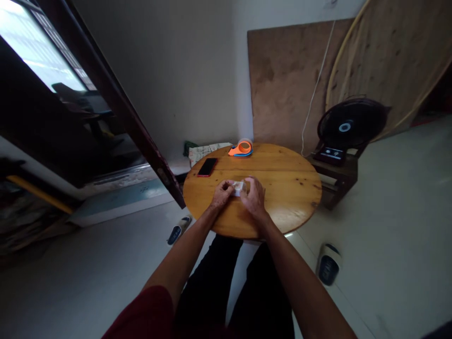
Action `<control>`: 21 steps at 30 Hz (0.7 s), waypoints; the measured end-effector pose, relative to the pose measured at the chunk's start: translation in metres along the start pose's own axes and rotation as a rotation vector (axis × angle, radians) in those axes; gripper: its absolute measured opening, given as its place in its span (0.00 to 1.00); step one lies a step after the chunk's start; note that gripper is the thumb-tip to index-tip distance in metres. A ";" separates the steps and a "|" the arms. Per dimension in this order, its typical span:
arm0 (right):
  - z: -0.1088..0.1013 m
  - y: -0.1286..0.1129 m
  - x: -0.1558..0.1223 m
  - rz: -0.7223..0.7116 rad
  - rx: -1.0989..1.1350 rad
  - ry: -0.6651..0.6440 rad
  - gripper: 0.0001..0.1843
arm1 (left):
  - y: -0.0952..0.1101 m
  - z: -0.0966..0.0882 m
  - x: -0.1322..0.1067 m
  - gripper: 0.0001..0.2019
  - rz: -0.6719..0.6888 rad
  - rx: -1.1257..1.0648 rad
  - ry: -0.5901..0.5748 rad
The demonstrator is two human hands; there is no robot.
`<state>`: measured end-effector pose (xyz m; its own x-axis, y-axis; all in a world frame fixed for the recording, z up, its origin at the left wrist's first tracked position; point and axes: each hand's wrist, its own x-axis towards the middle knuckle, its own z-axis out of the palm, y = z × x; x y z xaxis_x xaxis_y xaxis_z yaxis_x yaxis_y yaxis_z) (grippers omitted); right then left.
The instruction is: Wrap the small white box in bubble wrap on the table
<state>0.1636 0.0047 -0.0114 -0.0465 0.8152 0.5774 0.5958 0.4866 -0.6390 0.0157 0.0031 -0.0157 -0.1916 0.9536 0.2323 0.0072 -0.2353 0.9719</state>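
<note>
A small whitish box-like packet (238, 187) is held low over the round wooden table (289, 188), between my two hands. Its exact kind is too small to make out. My left hand (222, 194) pinches its left side with thumb and fingers together. On the opposite side, my right hand (254, 195) curls around the packet, thumb against it. Beyond them, near the far edge, sits an orange and blue tape dispenser (242, 148). A dark-screened phone with a red edge (207, 167) lies on the table to the left.
A black fan (349, 126) stands on a dark wooden stool (341, 174) right of the table. Behind, a brown board (282, 84) leans on the wall with a white cord (316, 89). Slippers (179, 230) lie on the floor at either side. A patterned cloth or bag (205, 151) is behind the table.
</note>
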 end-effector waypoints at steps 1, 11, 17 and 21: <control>0.001 0.004 0.001 0.086 0.057 0.028 0.22 | 0.000 0.000 0.000 0.18 -0.005 -0.001 0.003; -0.003 0.013 0.000 0.088 0.098 -0.036 0.23 | 0.004 0.002 -0.006 0.19 -0.021 -0.051 0.004; -0.005 0.001 -0.004 -0.074 -0.140 -0.175 0.21 | 0.006 0.003 -0.007 0.18 -0.023 -0.034 -0.014; -0.005 -0.002 -0.004 -0.147 -0.204 -0.173 0.21 | 0.006 0.004 -0.006 0.17 -0.031 -0.028 -0.020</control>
<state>0.1663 -0.0016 -0.0099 -0.2695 0.7907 0.5498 0.7204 0.5444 -0.4297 0.0208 -0.0036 -0.0115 -0.1715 0.9640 0.2030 -0.0258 -0.2104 0.9773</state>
